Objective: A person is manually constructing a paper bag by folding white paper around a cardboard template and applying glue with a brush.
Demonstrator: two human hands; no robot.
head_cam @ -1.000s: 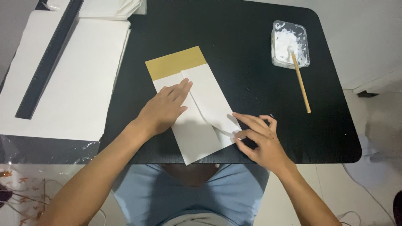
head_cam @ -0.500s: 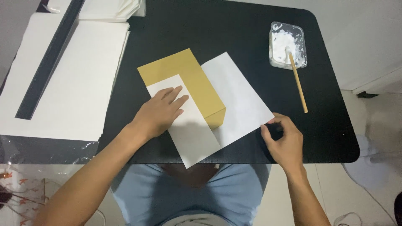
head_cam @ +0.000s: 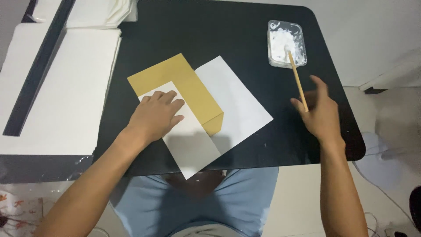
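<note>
A sheet of paper, gold on one side (head_cam: 184,83) and white on the other, lies partly unfolded on the black table (head_cam: 219,30). Its right white flap (head_cam: 239,105) lies open and flat. My left hand (head_cam: 155,114) presses palm down on the left white flap (head_cam: 193,145). My right hand (head_cam: 322,116) hovers at the table's right side with fingers apart. Its thumb is at the lower end of a wooden stick (head_cam: 296,74), but I see no grip on it. The stick's upper end rests in a clear plastic tub of white paste (head_cam: 286,41).
A stack of large white sheets (head_cam: 66,92) lies to the left, with a long black strip (head_cam: 37,70) across it. More white sheets (head_cam: 101,13) sit at the back left. The table's front edge is close to my body.
The right flap was unfolded outward, exposing the gold side. My right hand then let go of the paper and moved up and right to the stick. My left hand stayed pressing.
</note>
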